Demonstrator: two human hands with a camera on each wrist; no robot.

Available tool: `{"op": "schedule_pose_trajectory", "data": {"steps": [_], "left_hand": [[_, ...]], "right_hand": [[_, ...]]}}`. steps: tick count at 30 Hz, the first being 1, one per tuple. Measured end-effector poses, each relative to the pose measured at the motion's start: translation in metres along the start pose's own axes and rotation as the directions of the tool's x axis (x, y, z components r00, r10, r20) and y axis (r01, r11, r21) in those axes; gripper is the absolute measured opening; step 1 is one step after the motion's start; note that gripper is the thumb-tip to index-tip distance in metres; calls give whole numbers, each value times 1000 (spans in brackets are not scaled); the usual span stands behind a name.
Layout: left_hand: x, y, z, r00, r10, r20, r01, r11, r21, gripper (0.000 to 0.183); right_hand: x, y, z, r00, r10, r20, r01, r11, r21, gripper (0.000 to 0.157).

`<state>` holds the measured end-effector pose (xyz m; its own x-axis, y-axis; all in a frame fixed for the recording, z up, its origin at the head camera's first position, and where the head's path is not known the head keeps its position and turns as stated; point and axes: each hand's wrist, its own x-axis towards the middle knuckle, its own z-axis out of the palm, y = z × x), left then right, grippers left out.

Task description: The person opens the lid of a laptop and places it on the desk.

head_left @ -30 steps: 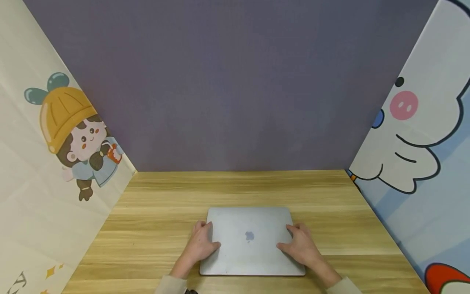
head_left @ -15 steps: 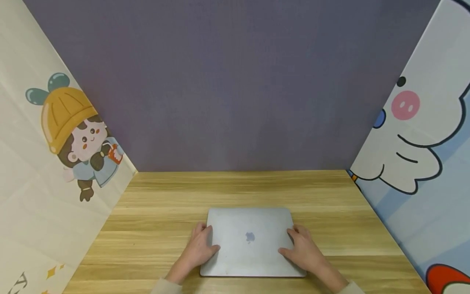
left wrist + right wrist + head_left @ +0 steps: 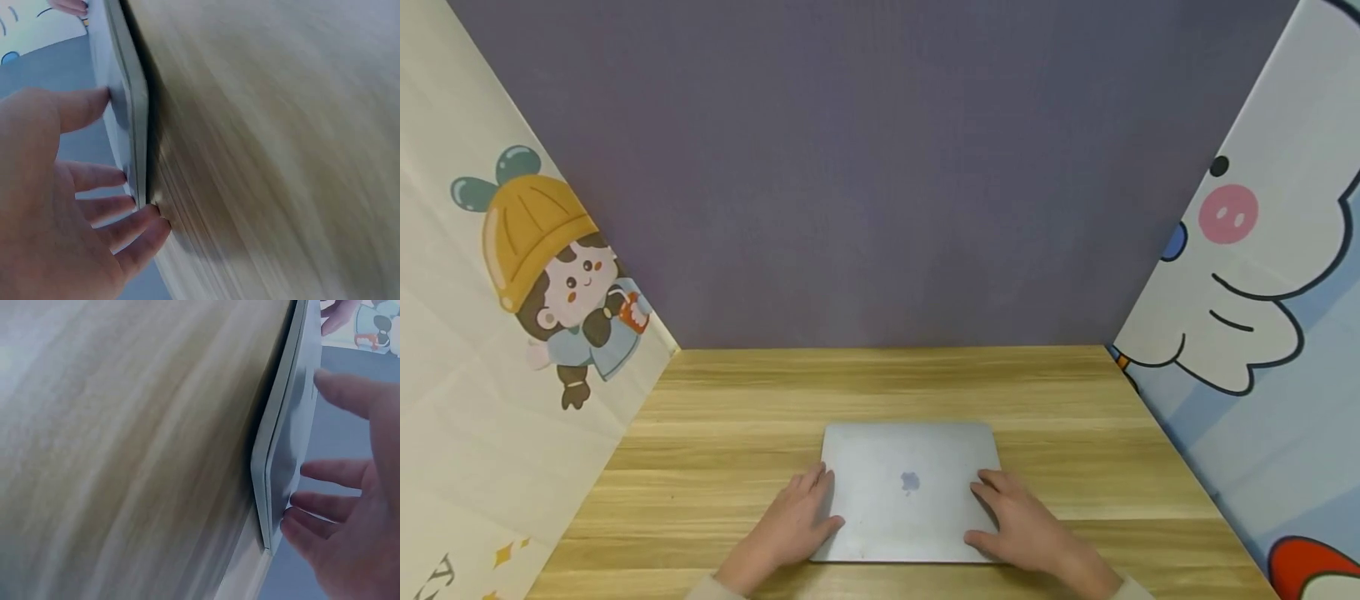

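A closed silver laptop (image 3: 910, 525) with an apple logo lies flat on the wooden table, near its front edge. At its left side is my left hand (image 3: 793, 518), thumb over the lid and fingers along the side edge. In the left wrist view, the left hand (image 3: 69, 187) has its fingers spread, and two fingertips reach past the laptop's edge to the table. My right hand (image 3: 1026, 525) is at the laptop's right side, thumb and fingertips over the lid. The right wrist view shows the right hand (image 3: 356, 506) with fingers loosely extended against the lid (image 3: 300, 419).
The wooden table (image 3: 715, 417) ends at a grey-purple panel (image 3: 880, 183) at the back. A cream cloth (image 3: 467, 400) with a cartoon figure borders the left, and a blue-and-white cartoon cloth (image 3: 1270, 450) borders the right.
Both hands have slid a little toward the person along the laptop's sides, and their fingers have loosened from its edges. The laptop stays in nearly the same place, still closed.
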<state>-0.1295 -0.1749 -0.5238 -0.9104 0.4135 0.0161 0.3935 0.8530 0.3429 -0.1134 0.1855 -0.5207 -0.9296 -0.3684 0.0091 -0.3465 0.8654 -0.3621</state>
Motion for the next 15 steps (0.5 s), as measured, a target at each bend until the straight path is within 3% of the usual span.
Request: {"op": "schedule_pose_trajectory", "data": {"steps": [8, 15], "left_hand": [[-11, -6, -6, 993, 42, 114, -50, 997, 65, 77], [-17, -9, -12, 986, 95, 136, -100, 994, 32, 87]], "right_hand": [[-11, -1, -2, 994, -69, 80, 73, 996, -47, 89], [-17, 2, 1, 989, -118, 91, 127, 986, -105, 95]]}}
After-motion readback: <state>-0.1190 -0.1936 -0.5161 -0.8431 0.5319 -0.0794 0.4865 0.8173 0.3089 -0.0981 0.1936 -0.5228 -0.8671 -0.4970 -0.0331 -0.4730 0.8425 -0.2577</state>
